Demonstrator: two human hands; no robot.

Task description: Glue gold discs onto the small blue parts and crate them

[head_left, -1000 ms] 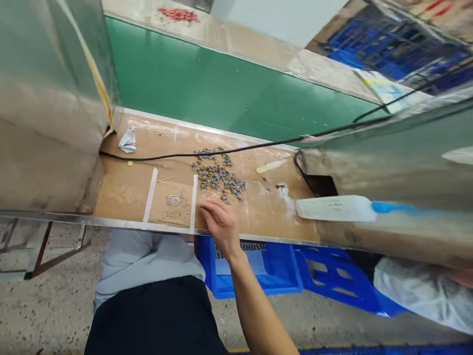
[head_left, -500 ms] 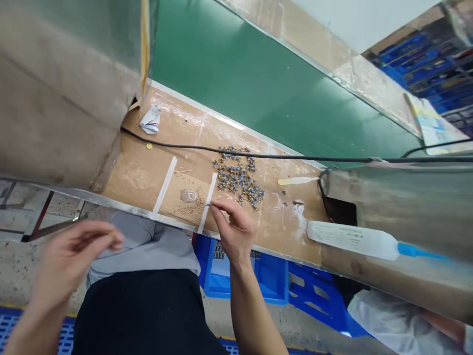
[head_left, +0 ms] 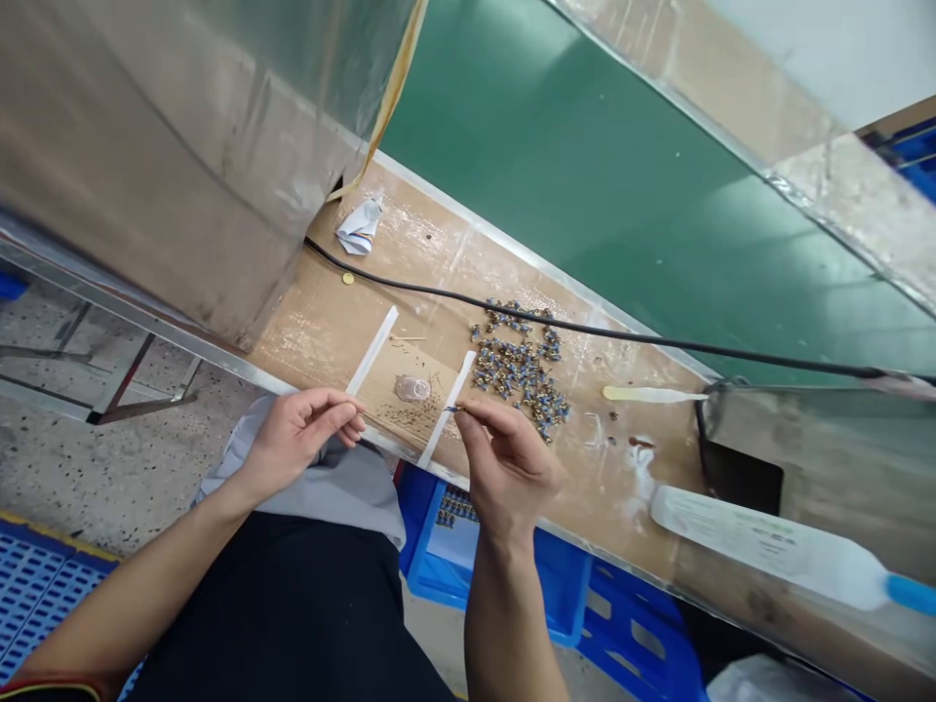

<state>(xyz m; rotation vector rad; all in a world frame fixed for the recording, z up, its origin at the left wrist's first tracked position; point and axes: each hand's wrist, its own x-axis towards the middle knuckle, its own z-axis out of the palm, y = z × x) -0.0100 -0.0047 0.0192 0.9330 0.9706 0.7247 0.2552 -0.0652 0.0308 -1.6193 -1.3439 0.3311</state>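
A small dark part [head_left: 451, 409] sits above the near edge of the bench [head_left: 292, 336], pinched between the thumb and forefinger of the right hand [head_left: 508, 466]. The left hand [head_left: 301, 441] hovers to the left of it, thumb and fingers drawn together; from here I can't tell whether they hold anything. Between the hands lies a patch of cardboard [head_left: 380, 375] scattered with tiny brown specks, with a clear blob [head_left: 413, 388] on it and a white tape strip down each side. Just right and farther off, a loose heap of blue-and-gold parts [head_left: 521, 369] spreads out, a black cable [head_left: 614, 333] running across its far portion. Farther right lies a white bottle [head_left: 767, 541] with a blue cap. Below the bench's near edge, a blue bin [head_left: 566, 595] holds more parts in rows.
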